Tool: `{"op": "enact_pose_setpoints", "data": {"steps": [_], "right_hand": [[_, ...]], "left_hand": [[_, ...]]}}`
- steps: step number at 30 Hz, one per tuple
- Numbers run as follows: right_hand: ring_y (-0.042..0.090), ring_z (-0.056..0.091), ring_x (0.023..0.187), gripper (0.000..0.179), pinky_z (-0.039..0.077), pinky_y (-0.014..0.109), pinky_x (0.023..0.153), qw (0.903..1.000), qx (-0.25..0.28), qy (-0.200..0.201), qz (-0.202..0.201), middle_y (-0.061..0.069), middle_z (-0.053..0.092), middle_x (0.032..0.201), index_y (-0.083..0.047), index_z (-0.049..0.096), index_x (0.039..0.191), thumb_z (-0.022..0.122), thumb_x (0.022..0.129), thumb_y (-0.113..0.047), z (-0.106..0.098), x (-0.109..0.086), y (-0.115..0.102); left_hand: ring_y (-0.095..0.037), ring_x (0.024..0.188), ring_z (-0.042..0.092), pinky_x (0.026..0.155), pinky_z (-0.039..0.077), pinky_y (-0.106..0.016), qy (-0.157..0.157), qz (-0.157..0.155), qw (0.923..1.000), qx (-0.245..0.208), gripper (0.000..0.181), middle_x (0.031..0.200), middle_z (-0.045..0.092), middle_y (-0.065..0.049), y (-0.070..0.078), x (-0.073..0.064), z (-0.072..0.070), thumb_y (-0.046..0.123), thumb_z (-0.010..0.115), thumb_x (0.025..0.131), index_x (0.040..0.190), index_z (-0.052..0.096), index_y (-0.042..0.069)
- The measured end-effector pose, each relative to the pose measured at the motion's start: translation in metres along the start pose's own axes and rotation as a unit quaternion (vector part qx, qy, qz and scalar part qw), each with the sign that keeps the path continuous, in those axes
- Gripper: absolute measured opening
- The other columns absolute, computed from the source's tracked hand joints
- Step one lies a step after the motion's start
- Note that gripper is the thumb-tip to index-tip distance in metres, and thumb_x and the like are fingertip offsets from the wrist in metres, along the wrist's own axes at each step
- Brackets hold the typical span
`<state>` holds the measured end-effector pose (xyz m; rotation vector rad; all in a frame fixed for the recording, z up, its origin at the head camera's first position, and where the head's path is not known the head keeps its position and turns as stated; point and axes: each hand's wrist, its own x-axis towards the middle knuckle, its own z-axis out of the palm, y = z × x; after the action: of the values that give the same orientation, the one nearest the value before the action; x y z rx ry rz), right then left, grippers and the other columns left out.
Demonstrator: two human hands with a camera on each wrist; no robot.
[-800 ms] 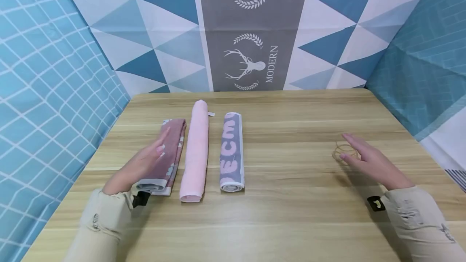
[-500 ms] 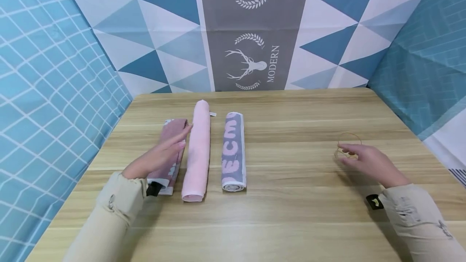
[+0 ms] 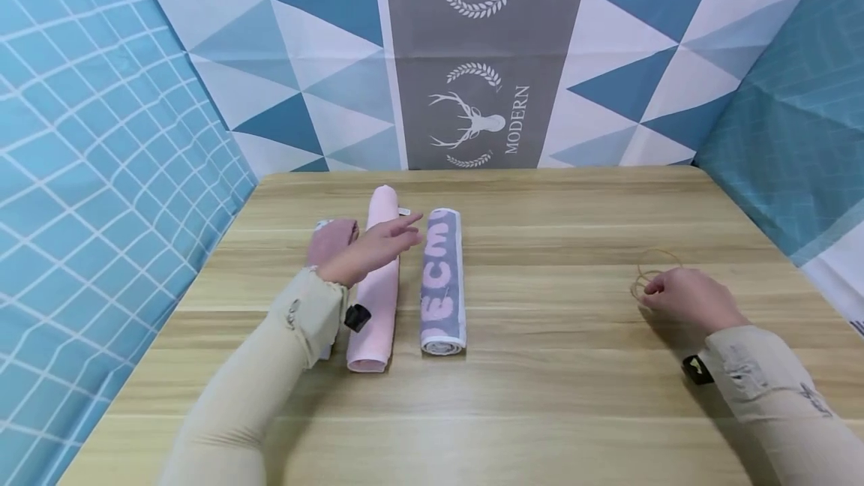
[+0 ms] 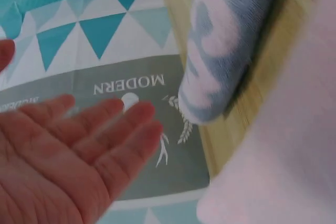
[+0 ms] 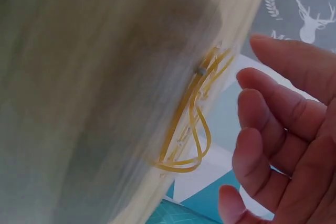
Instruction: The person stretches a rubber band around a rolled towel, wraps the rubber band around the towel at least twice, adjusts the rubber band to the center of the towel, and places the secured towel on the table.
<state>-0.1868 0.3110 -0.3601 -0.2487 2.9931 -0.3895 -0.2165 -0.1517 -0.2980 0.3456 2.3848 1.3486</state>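
Observation:
My left hand (image 3: pixel 374 246) is over the rolled pink towel (image 3: pixel 378 295), fingers stretched toward a rolled grey towel with pink letters (image 3: pixel 442 283). In the left wrist view, its palm (image 4: pixel 52 171) shows with nothing in it. Partly hidden under that arm is a folded mauve towel (image 3: pixel 331 238). At the right side of the table, my right hand (image 3: pixel 688 295) hovers by some thin yellow rubber bands (image 3: pixel 638 283). The right wrist view shows its fingers (image 5: pixel 257 108) loosely bent beside the bands (image 5: pixel 182 104), holding nothing.
The wooden table (image 3: pixel 540 396) runs back to a wall cloth with triangles and a grey deer panel (image 3: pixel 472 118). Blue tile-patterned cloth (image 3: pixel 88 171) stands along the left side, teal cloth (image 3: pixel 796 96) along the right.
My left hand has moved right, from above the mauve towel to over the pink one. My right hand stays by the rubber bands, its fingers now more bent. The head view has shifted slightly.

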Motion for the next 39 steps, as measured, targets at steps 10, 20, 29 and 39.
{"op": "enact_pose_setpoints", "data": {"steps": [10,20,29,39], "right_hand": [[0.022,0.061,0.076,0.012,0.049,0.046,0.062,0.9988,-0.009,-0.047,0.010,0.008,0.070,0.086,-0.012,0.074,0.080,0.068,0.081,-0.022,-0.006,0.002,-0.001],[0.019,0.058,0.072,0.010,0.049,0.044,0.061,0.9978,-0.011,-0.062,0.020,0.009,0.070,0.084,-0.010,0.074,0.081,0.069,0.079,-0.018,-0.005,0.002,0.003],[0.018,0.058,0.073,0.010,0.048,0.043,0.061,0.9978,-0.016,-0.061,0.019,0.009,0.070,0.084,-0.010,0.074,0.081,0.071,0.079,-0.019,-0.005,0.001,0.002],[0.034,0.065,0.086,0.015,0.050,0.050,0.065,0.9983,-0.024,-0.052,0.011,0.017,0.071,0.094,-0.008,0.074,0.089,0.068,0.077,-0.016,-0.004,0.000,0.007]], "left_hand": [[-0.025,0.081,0.058,0.075,0.054,-0.039,0.101,-0.136,0.9810,-0.094,0.056,0.136,0.046,-0.021,-0.010,0.048,0.014,0.030,0.047,0.095,0.147,0.040,0.009],[-0.028,0.102,0.055,0.088,0.048,-0.035,0.091,-0.066,0.9937,0.005,0.059,0.128,0.053,-0.020,-0.022,0.070,0.036,0.018,0.056,0.089,0.142,0.041,-0.002],[-0.032,0.117,0.053,0.092,0.049,-0.037,0.063,-0.066,0.9890,0.117,0.085,0.147,0.042,-0.022,-0.024,0.077,0.052,0.022,0.071,0.084,0.155,0.025,0.015],[-0.035,0.133,0.040,0.106,0.039,-0.042,-0.002,-0.069,0.9958,0.060,0.090,0.153,0.029,-0.023,-0.027,0.080,0.050,0.017,0.071,0.083,0.156,0.018,0.012]]}}
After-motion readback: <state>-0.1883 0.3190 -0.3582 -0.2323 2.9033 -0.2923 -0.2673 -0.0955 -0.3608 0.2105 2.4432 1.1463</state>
